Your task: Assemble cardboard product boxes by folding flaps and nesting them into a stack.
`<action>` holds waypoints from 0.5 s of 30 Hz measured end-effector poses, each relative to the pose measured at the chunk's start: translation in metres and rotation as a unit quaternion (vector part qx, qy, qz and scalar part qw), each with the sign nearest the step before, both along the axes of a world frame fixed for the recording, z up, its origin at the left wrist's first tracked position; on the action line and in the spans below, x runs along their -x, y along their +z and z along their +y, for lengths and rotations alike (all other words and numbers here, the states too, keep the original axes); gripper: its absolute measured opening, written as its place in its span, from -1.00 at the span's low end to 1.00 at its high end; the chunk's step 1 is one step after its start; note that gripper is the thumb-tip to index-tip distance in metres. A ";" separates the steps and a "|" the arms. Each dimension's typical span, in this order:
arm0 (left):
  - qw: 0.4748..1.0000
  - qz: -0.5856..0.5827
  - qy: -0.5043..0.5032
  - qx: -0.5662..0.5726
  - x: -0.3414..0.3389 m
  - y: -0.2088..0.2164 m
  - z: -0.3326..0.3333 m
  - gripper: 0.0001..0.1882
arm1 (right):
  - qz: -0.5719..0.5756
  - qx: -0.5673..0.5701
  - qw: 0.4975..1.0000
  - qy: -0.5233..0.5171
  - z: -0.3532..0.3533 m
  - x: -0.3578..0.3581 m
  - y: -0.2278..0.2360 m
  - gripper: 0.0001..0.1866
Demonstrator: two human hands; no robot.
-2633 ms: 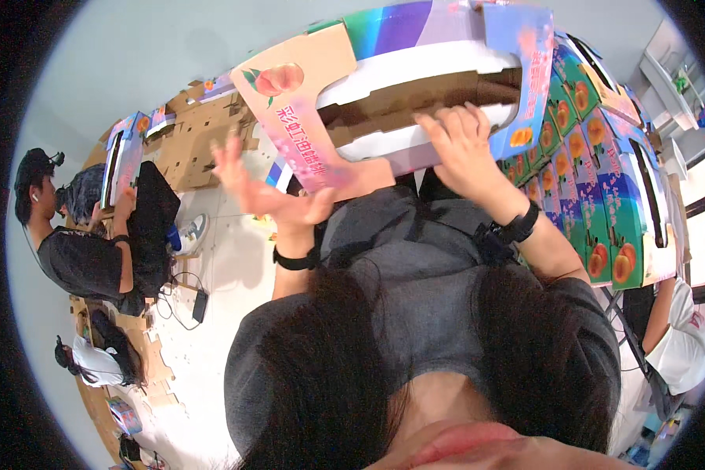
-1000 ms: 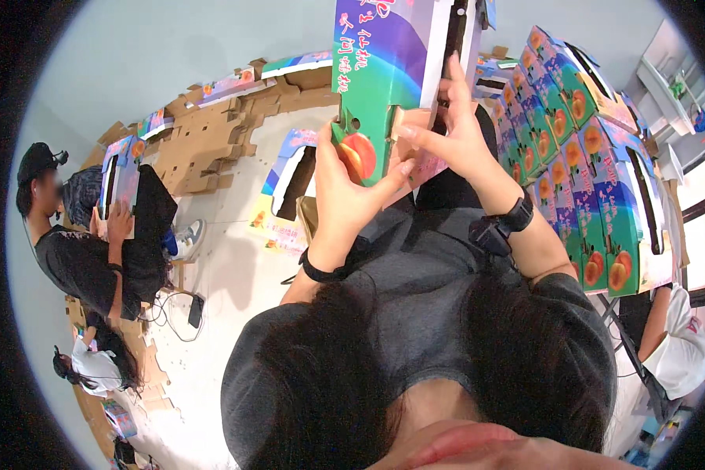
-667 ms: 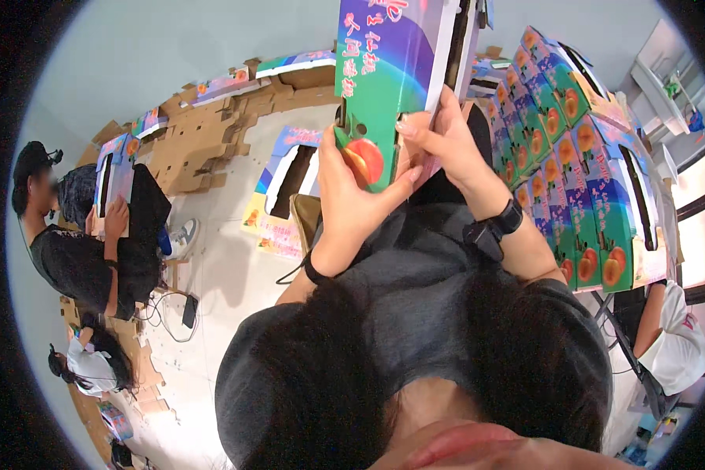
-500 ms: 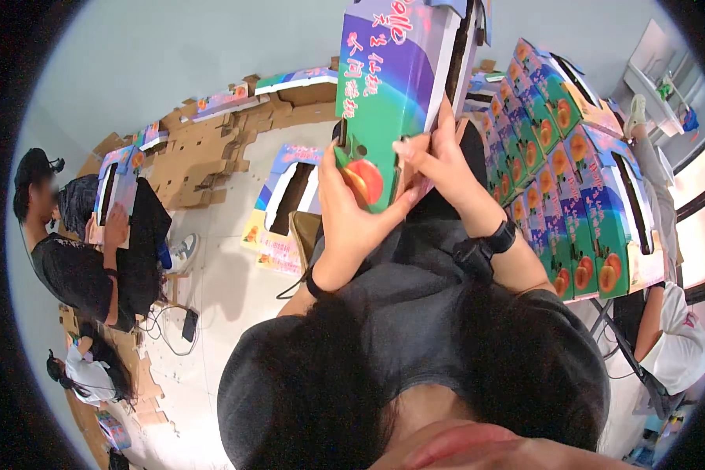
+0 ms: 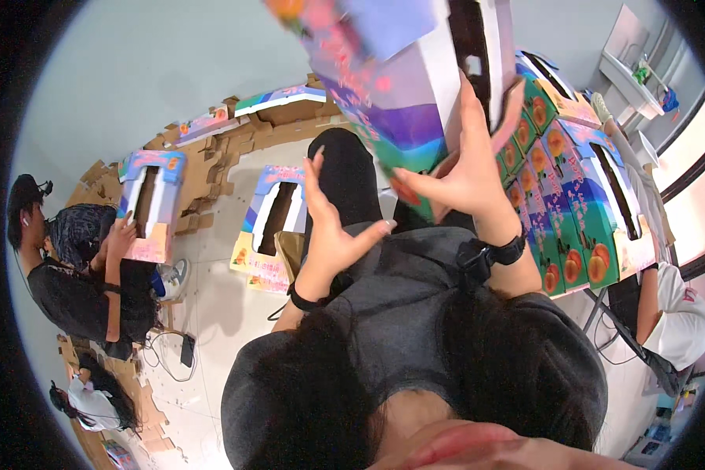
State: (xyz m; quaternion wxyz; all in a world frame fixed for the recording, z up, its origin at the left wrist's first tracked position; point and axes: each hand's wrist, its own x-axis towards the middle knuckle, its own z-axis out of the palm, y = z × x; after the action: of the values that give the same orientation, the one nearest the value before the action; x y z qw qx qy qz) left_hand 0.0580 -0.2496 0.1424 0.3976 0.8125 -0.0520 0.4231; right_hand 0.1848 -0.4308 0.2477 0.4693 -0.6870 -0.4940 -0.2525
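A printed cardboard fruit box [image 5: 384, 102], purple, blue and green with a dark slot along its white face, is held up tilted in front of me. My right hand [image 5: 474, 176] grips its near end, thumb on the printed side and fingers along the slotted side. A pinkish flap [image 5: 512, 110] sticks out beside those fingers. To the left of the box, my left hand [image 5: 335, 235] is held up with thumb and fingers spread, apart from it and holding nothing. The box's far end runs out of the picture at the top.
Stacked peach-printed boxes [image 5: 580, 211] stand at my right. Another slotted box [image 5: 278, 215] is at my left, near flat brown cardboard [image 5: 200, 172] on the floor. A co-worker [image 5: 78, 274] at the left holds a similar box [image 5: 155, 200]; other people sit farther back.
My left hand has come off the box and opened. In my right hand the box has swung up and turned, showing more of its slotted face. The co-worker's box has turned and moved right.
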 end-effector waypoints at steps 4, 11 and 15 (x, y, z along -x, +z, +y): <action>0.997 -0.046 0.017 0.061 -0.003 -0.006 0.008 0.32 | -0.094 0.100 0.984 -0.116 -0.023 -0.011 -0.021 0.22; 0.935 -0.111 0.111 0.318 -0.001 -0.015 0.029 -0.28 | -0.077 0.299 0.944 -0.118 -0.068 -0.015 -0.065 0.14; 0.936 -0.144 0.173 0.271 -0.001 -0.008 0.039 -0.32 | -0.016 0.343 0.928 -0.148 -0.086 -0.022 -0.069 0.19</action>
State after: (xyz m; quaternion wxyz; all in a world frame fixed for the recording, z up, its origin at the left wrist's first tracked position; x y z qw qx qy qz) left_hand 0.0587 -0.2102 0.1340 0.5116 0.6006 0.1496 0.5960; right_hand 0.2067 -0.5167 0.1788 0.1547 -0.8672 -0.4506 -0.1448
